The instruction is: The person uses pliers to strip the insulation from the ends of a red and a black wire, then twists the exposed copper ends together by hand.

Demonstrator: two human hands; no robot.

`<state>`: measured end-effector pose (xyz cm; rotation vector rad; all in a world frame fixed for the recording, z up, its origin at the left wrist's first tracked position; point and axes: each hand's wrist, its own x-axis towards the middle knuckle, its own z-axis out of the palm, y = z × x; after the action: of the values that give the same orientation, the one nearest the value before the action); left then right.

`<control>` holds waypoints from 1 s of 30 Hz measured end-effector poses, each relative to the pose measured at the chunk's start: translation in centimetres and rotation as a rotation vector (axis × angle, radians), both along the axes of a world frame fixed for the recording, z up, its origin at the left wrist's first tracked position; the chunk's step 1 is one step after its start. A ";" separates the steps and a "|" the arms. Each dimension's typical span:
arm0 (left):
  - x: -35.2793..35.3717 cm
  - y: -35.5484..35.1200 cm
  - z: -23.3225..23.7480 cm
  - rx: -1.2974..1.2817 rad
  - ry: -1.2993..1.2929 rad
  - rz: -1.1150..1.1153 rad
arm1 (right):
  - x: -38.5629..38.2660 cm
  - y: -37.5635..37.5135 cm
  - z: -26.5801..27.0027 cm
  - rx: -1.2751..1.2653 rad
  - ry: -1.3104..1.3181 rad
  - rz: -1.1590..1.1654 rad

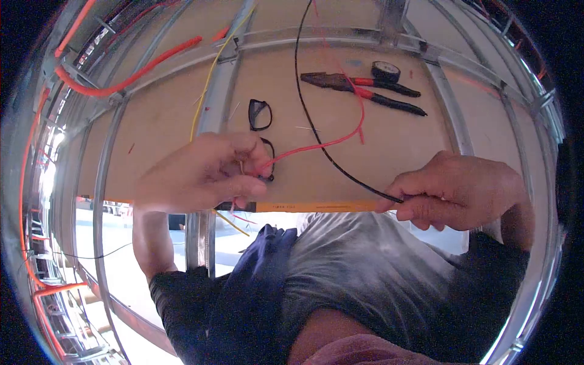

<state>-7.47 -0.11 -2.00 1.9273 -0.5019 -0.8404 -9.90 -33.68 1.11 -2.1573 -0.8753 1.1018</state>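
My left hand [210,173] is closed in a pinch on a red wire [310,147], which curves up and away to the right. Small wire ends show around those fingers, too blurred to tell apart. My right hand [456,191] is closed around the lower end of a black wire [331,159], which runs up past the top of the view. Beside my left hand lies a pair of black-framed glasses [260,115], partly hidden by the fingers. Pliers [368,92] with red and black handles rest on the board beyond, with a roll of black tape [385,72] next to them.
The brown board [340,176] lies between metal studs [213,115]. A yellow wire [204,97] hangs behind my left hand. Orange conduit [134,82] bends across the upper left. A yellow strip [304,207] edges the board near my body. Wire scraps [307,128] lie about.
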 end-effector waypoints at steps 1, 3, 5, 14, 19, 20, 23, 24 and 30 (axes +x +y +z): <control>-0.1 -0.1 0.1 0.016 -0.036 -0.030 | 0.0 0.0 -0.4 0.023 0.038 -0.013; -0.1 -0.5 0.3 0.036 -0.068 -0.056 | 0.3 0.0 -0.7 0.050 0.079 -0.020; -0.1 -0.4 0.1 0.081 -0.131 -0.093 | 0.3 0.3 -1.0 0.077 0.077 -0.011; 0.4 -0.4 0.7 -0.038 -0.271 0.214 | 2.6 -1.0 -0.7 -0.137 -0.582 -0.037; 0.6 -1.7 1.9 0.014 -0.241 0.200 | 4.2 -2.7 -0.3 -0.136 -0.535 0.006; 0.5 -1.8 2.0 0.018 -0.197 0.177 | 4.3 -3.1 -0.6 -0.037 -0.550 0.075; -0.2 -2.2 2.2 0.089 -0.178 0.175 | 4.5 -2.2 0.6 -0.063 -0.295 0.174; -0.2 -2.1 2.1 0.089 -0.176 0.175 | 4.4 -1.9 0.9 -0.064 -0.294 0.174; 0.1 -1.5 0.9 0.090 -0.261 0.114 | 4.9 -2.0 0.0 0.028 -0.187 0.253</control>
<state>-7.32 -1.57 -1.08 2.1412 -0.5103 -0.5489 -5.01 -35.71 1.10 -2.1958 -1.2698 1.0079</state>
